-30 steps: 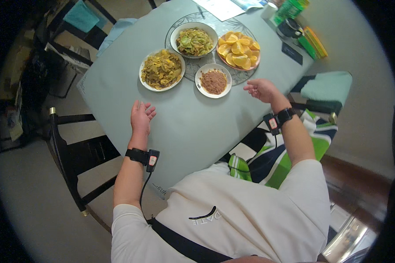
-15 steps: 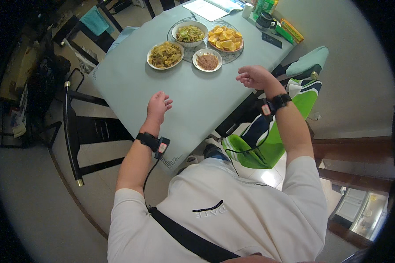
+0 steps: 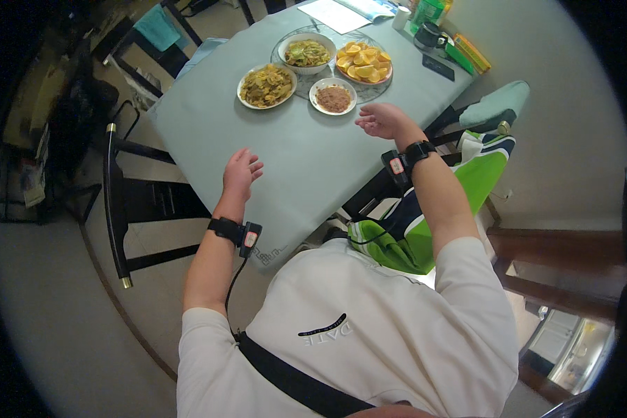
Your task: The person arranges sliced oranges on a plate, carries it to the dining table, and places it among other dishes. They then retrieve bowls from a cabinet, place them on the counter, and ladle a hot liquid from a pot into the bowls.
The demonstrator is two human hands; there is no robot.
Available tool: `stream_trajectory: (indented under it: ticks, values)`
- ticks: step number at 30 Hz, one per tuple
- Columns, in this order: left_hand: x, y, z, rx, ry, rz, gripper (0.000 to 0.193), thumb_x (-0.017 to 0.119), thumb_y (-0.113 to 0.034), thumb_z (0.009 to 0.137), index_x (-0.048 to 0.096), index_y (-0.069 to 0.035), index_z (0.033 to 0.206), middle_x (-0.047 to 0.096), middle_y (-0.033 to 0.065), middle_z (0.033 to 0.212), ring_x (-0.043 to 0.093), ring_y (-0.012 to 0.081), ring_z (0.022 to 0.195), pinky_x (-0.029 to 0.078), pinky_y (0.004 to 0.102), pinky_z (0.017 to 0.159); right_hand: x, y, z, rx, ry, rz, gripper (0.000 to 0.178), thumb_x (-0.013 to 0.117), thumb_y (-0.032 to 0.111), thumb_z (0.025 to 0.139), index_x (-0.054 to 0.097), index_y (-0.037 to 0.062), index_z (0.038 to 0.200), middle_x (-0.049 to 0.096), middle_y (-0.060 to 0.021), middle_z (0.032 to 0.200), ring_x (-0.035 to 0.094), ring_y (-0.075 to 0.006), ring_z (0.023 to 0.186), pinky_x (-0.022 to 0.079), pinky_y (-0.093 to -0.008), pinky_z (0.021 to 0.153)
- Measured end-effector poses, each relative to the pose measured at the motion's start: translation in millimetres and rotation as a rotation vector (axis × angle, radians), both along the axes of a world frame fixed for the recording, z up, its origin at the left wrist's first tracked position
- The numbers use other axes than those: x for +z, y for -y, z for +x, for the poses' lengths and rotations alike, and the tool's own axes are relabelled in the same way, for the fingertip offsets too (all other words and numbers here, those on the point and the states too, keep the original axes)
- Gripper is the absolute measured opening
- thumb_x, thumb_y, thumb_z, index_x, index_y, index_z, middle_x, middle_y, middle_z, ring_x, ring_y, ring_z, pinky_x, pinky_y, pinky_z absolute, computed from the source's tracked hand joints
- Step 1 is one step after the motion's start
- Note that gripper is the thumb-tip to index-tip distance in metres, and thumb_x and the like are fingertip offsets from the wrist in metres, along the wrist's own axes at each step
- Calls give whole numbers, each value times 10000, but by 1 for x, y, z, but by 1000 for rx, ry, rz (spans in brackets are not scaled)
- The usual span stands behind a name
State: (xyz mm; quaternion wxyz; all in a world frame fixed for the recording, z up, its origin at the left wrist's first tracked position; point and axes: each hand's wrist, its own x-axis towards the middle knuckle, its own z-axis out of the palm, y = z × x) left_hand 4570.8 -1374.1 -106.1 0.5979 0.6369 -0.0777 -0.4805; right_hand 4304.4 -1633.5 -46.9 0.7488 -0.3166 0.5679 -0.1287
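My left hand [image 3: 241, 174] is raised over the near left part of the table [image 3: 306, 160], holding nothing, with its fingers loosely apart. My right hand [image 3: 383, 121] hovers at the table's right side, fingers slightly bent and nothing visible in them. Nearest to it is a small white plate of reddish-brown minced food [image 3: 333, 97]. Left of that lies a plate of yellowish cooked food with dark pieces [image 3: 266, 86]. Behind them stand a white bowl of green vegetables [image 3: 306, 53] and a plate of orange wedges [image 3: 364, 63].
A round patterned mat [image 3: 303, 89] lies under several dishes. At the far right are a black phone [image 3: 438, 67], a dark mug [image 3: 428, 35], a white cup [image 3: 401, 18] and boxes. Papers [image 3: 334, 15] lie at the far edge. Black chairs [image 3: 153, 202] flank the table; one bears green-and-white clothing [image 3: 460, 209].
My right hand has moved left, closer to the small plate of minced food. My left hand has shifted slightly left, and its fingers look more spread.
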Motion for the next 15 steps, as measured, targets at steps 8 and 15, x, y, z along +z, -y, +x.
stream_trajectory:
  ticks: [8, 15]
  values:
    - [39, 7, -46, -97, 119, -234, 388, 498, -223, 964, 433, -20, 1289, 583, 118, 1078, 611, 207, 876, 517, 311, 733, 143, -127, -4, 294, 326, -507, 287, 590, 183, 888, 562, -31, 1076, 617, -71, 856, 561, -109, 637, 468, -223, 548]
    - [132, -17, -192, -749, 575, -627, 184, 636, -226, 855, 680, -62, 783, 600, 49, 577, 553, 97, 508, 435, 275, 480, 237, -280, -116, 205, 231, -927, 171, 507, 139, 946, 599, 12, 1015, 632, -51, 848, 562, -90, 715, 468, -226, 635]
